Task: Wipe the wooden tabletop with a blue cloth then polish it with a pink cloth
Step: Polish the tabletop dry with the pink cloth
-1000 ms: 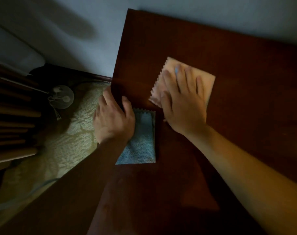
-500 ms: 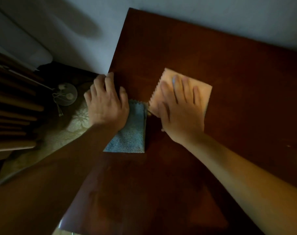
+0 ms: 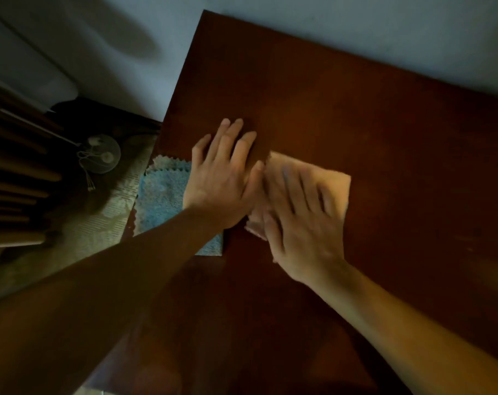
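Left hand [image 3: 222,183] now further right.

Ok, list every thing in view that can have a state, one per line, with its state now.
blue cloth: flat at the tabletop's left edge, hanging partly over it, under the left hand.
pink cloth: flat on the tabletop, pressed by the right hand.
left hand: open, palm down, fingers spread.
right hand: open, palm down, motion-blurred.
wooden tabletop: bare apart from the cloths.
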